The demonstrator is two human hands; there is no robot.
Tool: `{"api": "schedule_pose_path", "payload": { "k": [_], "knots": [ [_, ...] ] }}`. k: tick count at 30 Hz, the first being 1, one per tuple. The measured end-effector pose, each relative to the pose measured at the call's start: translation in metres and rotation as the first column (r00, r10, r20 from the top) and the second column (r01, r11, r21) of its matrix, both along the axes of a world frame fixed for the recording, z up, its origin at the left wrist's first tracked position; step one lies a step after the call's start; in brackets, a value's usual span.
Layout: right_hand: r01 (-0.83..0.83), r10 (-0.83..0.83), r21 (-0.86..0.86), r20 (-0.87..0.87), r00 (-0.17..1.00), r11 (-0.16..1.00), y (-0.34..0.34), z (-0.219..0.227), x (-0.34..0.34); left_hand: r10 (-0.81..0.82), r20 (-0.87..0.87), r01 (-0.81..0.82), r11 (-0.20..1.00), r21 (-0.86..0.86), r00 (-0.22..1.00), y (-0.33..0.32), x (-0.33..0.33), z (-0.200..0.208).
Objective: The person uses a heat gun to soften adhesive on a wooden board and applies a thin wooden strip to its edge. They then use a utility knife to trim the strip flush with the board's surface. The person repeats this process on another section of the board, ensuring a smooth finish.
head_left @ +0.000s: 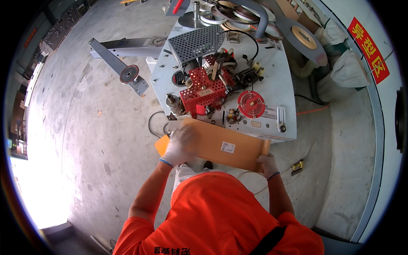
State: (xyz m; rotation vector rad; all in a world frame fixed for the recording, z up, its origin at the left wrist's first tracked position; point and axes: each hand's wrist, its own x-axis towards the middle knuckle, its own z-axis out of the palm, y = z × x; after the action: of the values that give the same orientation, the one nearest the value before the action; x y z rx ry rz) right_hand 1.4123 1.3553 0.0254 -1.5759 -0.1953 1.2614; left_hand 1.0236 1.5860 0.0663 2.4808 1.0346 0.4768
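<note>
A long orange-brown wooden panel (212, 143) with a white label (228, 147) lies slanted in front of me, against the near edge of the machine table. My left hand (180, 142), in a pale glove with a blue cuff, is over the panel's left part; motion smears its fingers. At the opposite end, my right hand (267, 165), gloved too, grips the panel's lower right corner. Just beyond the panel stands an edge-banding machine head with a red perforated guard (204, 89) and a red disc (251, 104).
The machine table (276, 85) carries a grey perforated cover (196, 42) and rolls of edging tape (238, 15) at the back. A grey support arm (110, 59) juts out left. A hose and a yellow-black tool (297, 167) lie on the floor at right.
</note>
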Motion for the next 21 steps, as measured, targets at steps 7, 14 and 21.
{"api": "schedule_pose_path", "payload": {
  "k": [7, 14, 21],
  "knots": [
    [0.021, -0.024, -0.053, -0.052, 0.998, 0.998, 0.003, 0.01, -0.007, 0.538, 0.066, -0.529, 0.84, -0.122, 0.84, 0.078, -0.011, -0.045],
    [0.035, -0.035, -0.028, -0.014, 0.999, 0.999, 0.001, 0.011, -0.011, 0.516, -0.087, -0.52, 0.854, -0.025, 0.852, 0.09, -0.002, -0.048],
    [0.014, -0.013, -0.05, 0.019, 1.0, 0.999, 0.007, 0.011, -0.018, 0.519, -0.034, -0.52, 0.852, -0.058, 0.854, 0.094, -0.011, -0.045]
  ]
}}
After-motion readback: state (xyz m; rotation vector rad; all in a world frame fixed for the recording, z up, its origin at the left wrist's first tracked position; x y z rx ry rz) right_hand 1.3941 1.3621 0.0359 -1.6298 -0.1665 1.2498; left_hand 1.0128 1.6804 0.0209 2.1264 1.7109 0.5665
